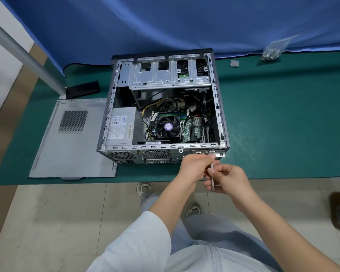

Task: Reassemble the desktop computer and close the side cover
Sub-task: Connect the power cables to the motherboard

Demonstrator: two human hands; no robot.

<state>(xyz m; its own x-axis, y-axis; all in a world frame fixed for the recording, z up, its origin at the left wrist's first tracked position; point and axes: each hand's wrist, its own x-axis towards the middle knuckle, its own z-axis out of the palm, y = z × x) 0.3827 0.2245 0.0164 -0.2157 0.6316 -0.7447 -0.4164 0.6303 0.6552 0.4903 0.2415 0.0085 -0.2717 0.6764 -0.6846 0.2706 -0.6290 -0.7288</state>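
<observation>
Both hands work at the rear slot bracket [208, 153] of the open computer case [163, 107] on the green surface [283, 114]: the left hand [194, 165] pinches near the tip of a screwdriver [212, 176], and the right hand [229, 180] grips its shaft. This looks like fastening a bracket screw. Next, I judge, comes seating the tip squarely before turning; the side cover [73, 138] lies flat beside the case, not yet fitted.

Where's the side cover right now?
In the head view the side cover lies flat on the green mat, directly left of the open computer case.
</observation>
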